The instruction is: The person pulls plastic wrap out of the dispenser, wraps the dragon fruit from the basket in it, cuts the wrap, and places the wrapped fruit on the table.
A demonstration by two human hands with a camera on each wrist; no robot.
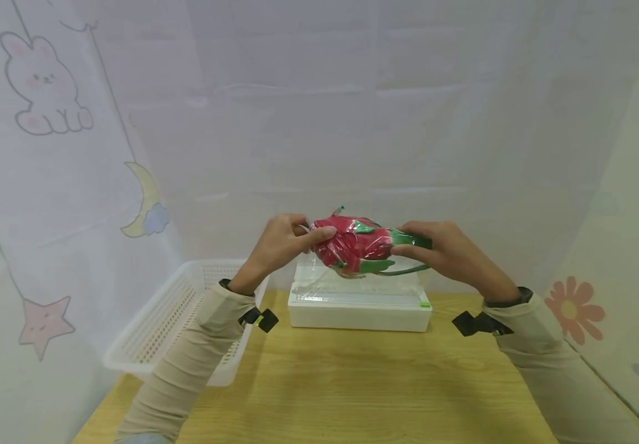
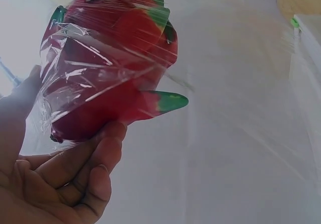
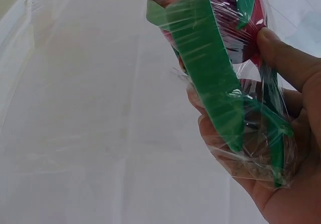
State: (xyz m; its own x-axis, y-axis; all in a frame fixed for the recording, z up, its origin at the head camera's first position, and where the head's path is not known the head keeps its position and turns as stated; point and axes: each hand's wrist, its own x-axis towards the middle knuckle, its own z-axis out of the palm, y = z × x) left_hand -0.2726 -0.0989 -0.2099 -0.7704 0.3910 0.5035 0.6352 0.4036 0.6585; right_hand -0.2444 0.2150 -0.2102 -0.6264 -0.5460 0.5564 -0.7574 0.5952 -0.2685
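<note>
Both hands hold up a dragon fruit [image 1: 355, 243], red with green leaf tips and wrapped in clear cling film. At its rounded red end, the left hand [image 1: 286, 243] grips it with the thumb on the near side. The right hand [image 1: 443, 246] grips the end with the long green leaves, thumb below and fingers above. Creased film over the red skin [image 2: 100, 83] shows in the left wrist view. In the right wrist view, film also covers a long green leaf [image 3: 208, 68], and the fingers curl behind it.
Behind and below the fruit, a white cling film box [image 1: 360, 316] with a green tab [image 1: 424, 304] stands on the wooden table [image 1: 352, 382]. A white perforated basket [image 1: 153, 333] is at the left, partly behind the left sleeve. A pale curtain [image 1: 319, 123] hangs at the back.
</note>
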